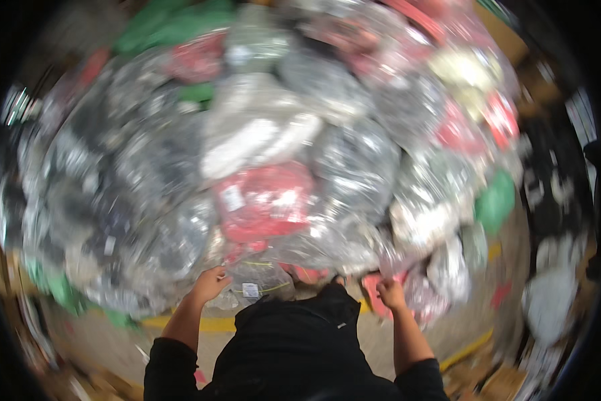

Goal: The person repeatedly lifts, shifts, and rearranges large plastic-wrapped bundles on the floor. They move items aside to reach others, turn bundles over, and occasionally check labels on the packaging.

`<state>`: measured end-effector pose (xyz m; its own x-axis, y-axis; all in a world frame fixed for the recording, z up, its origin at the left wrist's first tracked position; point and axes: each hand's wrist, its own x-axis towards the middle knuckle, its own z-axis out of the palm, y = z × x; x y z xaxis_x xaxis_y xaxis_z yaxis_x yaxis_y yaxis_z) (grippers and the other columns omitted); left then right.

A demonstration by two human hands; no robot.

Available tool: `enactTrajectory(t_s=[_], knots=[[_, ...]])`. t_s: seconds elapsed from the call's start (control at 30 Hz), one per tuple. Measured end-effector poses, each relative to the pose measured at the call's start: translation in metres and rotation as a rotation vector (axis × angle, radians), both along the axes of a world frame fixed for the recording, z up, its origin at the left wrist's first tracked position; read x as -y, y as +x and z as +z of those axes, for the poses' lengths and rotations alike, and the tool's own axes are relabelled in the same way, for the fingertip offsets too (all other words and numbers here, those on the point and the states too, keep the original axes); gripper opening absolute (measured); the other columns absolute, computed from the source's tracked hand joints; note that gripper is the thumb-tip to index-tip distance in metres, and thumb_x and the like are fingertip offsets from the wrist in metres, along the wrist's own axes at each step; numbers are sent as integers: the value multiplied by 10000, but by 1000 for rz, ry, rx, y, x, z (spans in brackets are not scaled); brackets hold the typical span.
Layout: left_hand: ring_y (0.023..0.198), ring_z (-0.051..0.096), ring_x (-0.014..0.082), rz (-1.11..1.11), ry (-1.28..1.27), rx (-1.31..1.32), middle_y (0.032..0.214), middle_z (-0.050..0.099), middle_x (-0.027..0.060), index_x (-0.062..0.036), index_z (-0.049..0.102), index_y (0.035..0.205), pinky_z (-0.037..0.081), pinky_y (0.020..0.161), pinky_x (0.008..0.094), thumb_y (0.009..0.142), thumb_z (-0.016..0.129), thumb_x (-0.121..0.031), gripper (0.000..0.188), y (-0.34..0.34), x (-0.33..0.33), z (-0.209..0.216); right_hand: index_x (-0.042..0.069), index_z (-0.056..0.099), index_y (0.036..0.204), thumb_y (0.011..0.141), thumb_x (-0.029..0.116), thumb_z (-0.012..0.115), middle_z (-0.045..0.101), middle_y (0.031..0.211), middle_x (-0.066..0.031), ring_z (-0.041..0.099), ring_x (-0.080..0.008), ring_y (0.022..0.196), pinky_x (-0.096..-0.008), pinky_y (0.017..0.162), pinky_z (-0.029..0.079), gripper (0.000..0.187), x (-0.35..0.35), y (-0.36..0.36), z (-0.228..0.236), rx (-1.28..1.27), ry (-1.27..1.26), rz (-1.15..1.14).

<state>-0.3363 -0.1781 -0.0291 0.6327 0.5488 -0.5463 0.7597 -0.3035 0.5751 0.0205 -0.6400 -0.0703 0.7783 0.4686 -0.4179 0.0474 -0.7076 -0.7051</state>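
Observation:
A big heap of clear plastic bags with clothing-like contents fills the space in front of me. My left hand (210, 283) is at the heap's near edge, its fingers pinched at crumpled clear film. My right hand (389, 294) is closed, with a clear plastic bag (397, 257) rising from its fingers. Between and beyond my hands lies a clear bag with red contents (267, 200) and a white label. Close to my left hand is a dark grey bag (264, 277) with a white label and a yellow-green line across it. Blur hides the exact grip.
Green bags (496, 200) lie at the heap's right side and far left. A white bag (260, 144) sits mid-heap. Yellow lines (213, 324) mark the concrete floor by my body. Cardboard (504, 384) lies at the lower right, and a grey-white bundle (548, 304) stands right.

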Motion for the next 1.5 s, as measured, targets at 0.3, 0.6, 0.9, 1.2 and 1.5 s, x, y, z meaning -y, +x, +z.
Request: enactTrajectory(t_s=[0.3, 0.6, 0.9, 1.2, 1.5], knots=[[1091, 602, 410, 428, 647, 275, 1196, 636, 200, -28, 633, 1211, 483, 935, 457, 824, 732, -223, 445, -51, -33, 35, 21, 695, 944, 872, 234, 656, 697, 950, -220, 675, -405, 883, -444, 776, 538, 228, -306, 53, 94, 420, 157, 556], [1448, 270, 432, 519, 878, 70, 1559, 315, 230, -38, 407, 1466, 175, 1167, 637, 830, 685, -539, 856, 90, -236, 75, 37, 706, 1026, 844, 277, 690, 684, 1065, -208, 635, -379, 1025, -448, 933, 488, 301, -584, 76, 178, 591, 262, 1014], [1465, 256, 454, 555, 1090, 9, 1534, 392, 199, 11, 394, 1473, 163, 1159, 625, 861, 625, -515, 840, 100, -294, -40, 17, 623, 1260, 894, 432, 635, 609, 1285, -227, 547, -361, 1238, -462, 1067, 415, 553, -876, 190, 78, 975, 68, 1102], [1373, 374, 469, 518, 1141, 18, 1423, 460, 240, 20, 430, 1424, 199, 1147, 615, 756, 683, -555, 917, 94, -300, -40, 1, 665, 1225, 950, 575, 461, 642, 1269, -217, 600, -369, 1202, -476, 1037, 438, 668, -966, 190, 44, 714, -607, 1312], [1358, 387, 445, 503, 1178, 89, 1412, 467, 215, -1, 426, 1432, 232, 1123, 608, 727, 699, -539, 928, 89, -304, -49, -58, 672, 1179, 884, 648, 509, 639, 1258, -253, 609, -386, 1187, -451, 1021, 460, 782, -922, 172, 73, 648, -601, 1208]])
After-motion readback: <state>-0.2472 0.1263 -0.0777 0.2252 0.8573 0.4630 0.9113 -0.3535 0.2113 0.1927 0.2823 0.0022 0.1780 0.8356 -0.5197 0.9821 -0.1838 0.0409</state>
